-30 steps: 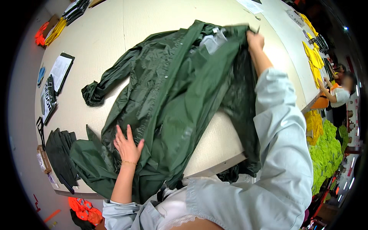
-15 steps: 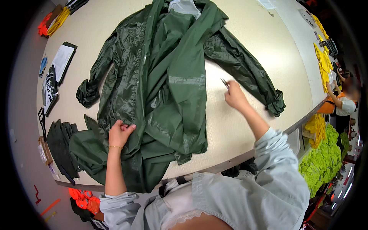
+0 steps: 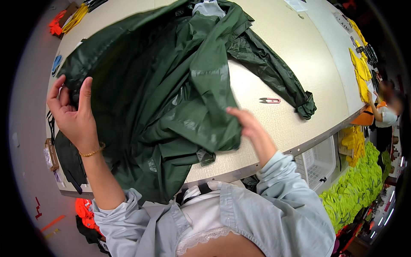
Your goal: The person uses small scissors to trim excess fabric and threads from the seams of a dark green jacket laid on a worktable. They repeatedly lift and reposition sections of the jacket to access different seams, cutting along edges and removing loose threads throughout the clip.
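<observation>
Beige speckled table (image 3: 274, 77) bears crinkled glossy green raincoat (image 3: 171, 85), both hands gripping.

Beige table (image 3: 274, 51) bears green raincoat (image 3: 171, 85), what look like small snips (image 3: 269, 100).

Small red-handled snips (image 3: 269, 100) on beige table (image 3: 299, 51), right of centre. Yellow garments (image 3: 358, 73) stacked far right on table. White wire basket (image 3: 319, 162) under near-right edge. Neon-green pile (image 3: 353, 192) on floor, right. Another person (image 3: 387, 113) at far right.
</observation>
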Tool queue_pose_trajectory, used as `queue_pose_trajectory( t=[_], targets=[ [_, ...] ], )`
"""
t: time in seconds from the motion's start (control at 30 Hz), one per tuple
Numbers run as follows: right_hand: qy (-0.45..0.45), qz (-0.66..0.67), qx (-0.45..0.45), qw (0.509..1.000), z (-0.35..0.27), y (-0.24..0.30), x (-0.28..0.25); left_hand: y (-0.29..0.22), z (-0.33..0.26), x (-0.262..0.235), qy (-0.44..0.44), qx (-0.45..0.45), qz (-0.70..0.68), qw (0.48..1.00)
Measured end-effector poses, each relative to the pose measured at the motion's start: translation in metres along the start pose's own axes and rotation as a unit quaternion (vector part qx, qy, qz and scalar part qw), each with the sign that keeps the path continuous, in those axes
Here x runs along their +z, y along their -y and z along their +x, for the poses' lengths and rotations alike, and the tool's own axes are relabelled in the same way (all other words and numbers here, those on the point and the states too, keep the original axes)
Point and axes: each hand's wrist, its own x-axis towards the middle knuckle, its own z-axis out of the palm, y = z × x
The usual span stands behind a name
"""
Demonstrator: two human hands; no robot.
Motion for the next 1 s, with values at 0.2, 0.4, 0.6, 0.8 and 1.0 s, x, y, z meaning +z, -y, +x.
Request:
queue_pose_trajectory(
  t=[0.2, 0.4, 0.6, 0.8, 1.0],
  targets=[
    [-0.064, 0.043, -0.386, 0.919, -0.08, 0.186, 0.004, -0.005, 0.062, -0.07, -0.114, 0.019, 0.318, 0.941],
    [0.117, -0.073, -0.35, 0.927, -0.121, 0.088, 0.102, -0.053, -0.132, 0.006, 0.315, 0.28, 0.101, 0.901],
    [-0.011, -0.487, -0.218, 0.846, -0.067, -0.023, 0.045, 0.044, -0.277, -0.013, 0.585, 0.11, 0.024, 0.803],
    [-0.073, -0.691, -0.411, 0.59, -0.06, -0.075, 0.043, 0.035, -0.267, -0.003, 0.466, 0.037, -0.042, 0.883],
    [0.032, -0.557, -0.42, 0.716, -0.137, -0.083, 0.091, 0.006, -0.249, 0.011, 0.325, -0.395, -0.288, 0.809]
  ],
)
